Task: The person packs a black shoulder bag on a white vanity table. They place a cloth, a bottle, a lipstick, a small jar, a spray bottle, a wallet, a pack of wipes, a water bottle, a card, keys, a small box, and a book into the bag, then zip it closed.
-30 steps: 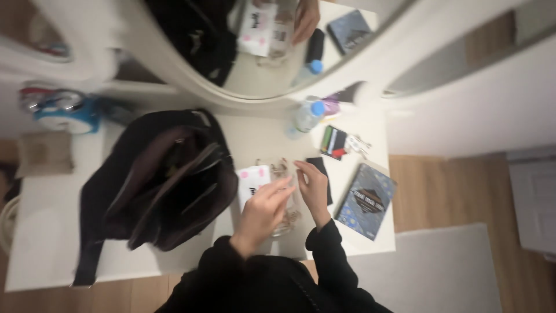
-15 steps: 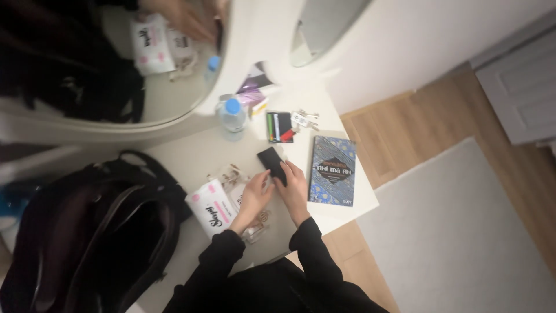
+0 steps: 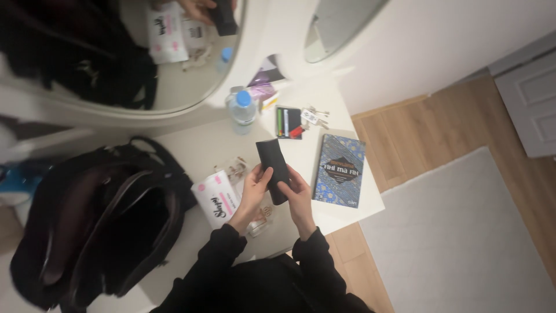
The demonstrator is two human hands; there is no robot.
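Holding the black wallet (image 3: 273, 169) above the worktop (image 3: 197, 145), left hand (image 3: 253, 188) and right hand (image 3: 296, 191) clamped on its edges; steady grip suits best.

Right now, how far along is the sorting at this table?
Laid out on the white table: a water bottle, card holder, keys, blue book and tissue pack. In hand: left hand and right hand hold a black pouch. The black bag stands open.

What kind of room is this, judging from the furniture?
Probably a bedroom or dressing corner at home: a white dressing table with a round mirror, a wooden floor with a pale rug, and a white door.
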